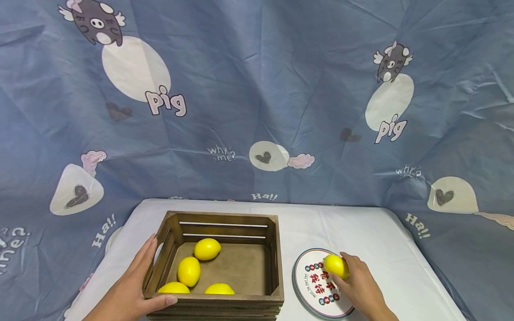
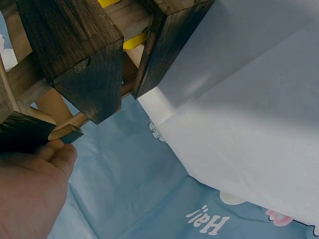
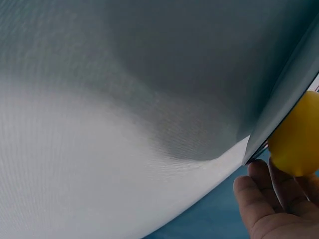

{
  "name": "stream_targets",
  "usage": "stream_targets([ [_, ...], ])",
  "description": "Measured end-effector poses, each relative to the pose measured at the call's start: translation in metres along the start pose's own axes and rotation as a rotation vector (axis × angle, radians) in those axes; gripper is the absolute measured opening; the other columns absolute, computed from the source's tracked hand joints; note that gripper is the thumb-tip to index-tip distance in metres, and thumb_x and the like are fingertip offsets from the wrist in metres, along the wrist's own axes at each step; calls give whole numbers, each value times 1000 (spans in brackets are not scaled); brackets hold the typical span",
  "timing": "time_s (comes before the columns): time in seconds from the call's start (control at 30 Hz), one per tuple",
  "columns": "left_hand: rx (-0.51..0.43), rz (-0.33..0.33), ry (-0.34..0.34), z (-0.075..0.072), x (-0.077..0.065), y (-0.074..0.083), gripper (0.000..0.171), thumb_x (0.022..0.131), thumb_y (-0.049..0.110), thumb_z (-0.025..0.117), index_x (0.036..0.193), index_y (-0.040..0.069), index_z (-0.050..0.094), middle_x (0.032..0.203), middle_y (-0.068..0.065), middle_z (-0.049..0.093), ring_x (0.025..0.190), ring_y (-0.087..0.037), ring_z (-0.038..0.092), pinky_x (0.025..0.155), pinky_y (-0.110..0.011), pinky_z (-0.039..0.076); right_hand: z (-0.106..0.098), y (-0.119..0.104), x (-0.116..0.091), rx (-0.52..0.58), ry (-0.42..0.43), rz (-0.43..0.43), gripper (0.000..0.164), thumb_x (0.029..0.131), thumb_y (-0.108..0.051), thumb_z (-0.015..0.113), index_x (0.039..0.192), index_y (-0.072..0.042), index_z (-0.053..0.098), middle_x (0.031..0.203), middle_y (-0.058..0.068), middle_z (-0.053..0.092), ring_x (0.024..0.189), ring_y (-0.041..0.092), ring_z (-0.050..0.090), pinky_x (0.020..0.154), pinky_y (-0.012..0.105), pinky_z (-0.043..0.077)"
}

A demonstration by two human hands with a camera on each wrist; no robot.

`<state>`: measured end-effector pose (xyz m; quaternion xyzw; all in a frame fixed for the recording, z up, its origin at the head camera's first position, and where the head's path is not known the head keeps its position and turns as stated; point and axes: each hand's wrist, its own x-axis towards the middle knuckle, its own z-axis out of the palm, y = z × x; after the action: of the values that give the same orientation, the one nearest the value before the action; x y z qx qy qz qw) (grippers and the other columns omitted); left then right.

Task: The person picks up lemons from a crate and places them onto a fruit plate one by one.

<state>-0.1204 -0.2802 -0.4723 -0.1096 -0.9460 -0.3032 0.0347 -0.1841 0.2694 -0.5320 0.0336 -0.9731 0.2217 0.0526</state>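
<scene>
A brown wooden crate stands at the front left. Inside lie several yellow lemons, two partly hidden behind the front wall. My left hand grips the crate's front left corner, thumb on the front rim and fingers along the left wall; the left wrist view shows its fingers against a slat. To the crate's right is a round white plate with red characters and a dark rim. Over that plate, my right hand pinches another lemon between thumb and fingers; whether the lemon touches the plate I cannot tell.
White cloth covers the table. Behind it hangs a blue curtain printed with pigs and words, which also drops past the table's sides. The crate's slatted walls rise around its lemons, and a gap separates crate and plate.
</scene>
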Motion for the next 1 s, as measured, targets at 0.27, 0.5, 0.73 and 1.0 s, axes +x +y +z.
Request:
stream_targets([
  [0.27,-3,1,5,0,-1,2,137,78,51,90,169,9,-3,172,-22,4,143,-57,33,98,-76,42,0,-3,0,-1,-14,2,71,86,-26,86,141,9,56,133,23,61,119,39,58,105,60,47],
  [0.5,8,-1,1,0,0,1,137,77,52,90,168,7,-3,172,-23,4,143,-57,33,99,-76,42,-2,-4,-1,19,-15,0,71,88,-29,85,142,5,56,137,21,60,122,38,58,106,60,46],
  [0.73,2,-52,-33,1,-1,0,138,78,53,89,168,7,-5,172,-25,3,143,-59,31,98,-77,42,-10,-13,-1,26,-2,-7,71,88,-32,85,144,1,57,140,20,59,126,39,58,108,62,45],
  [1.0,6,-37,-24,1,0,0,138,78,53,90,168,6,-3,172,-25,3,142,-59,31,98,-78,41,-25,-34,-1,80,106,-141,69,90,-36,85,144,-4,57,141,15,61,128,39,59,105,62,47],
])
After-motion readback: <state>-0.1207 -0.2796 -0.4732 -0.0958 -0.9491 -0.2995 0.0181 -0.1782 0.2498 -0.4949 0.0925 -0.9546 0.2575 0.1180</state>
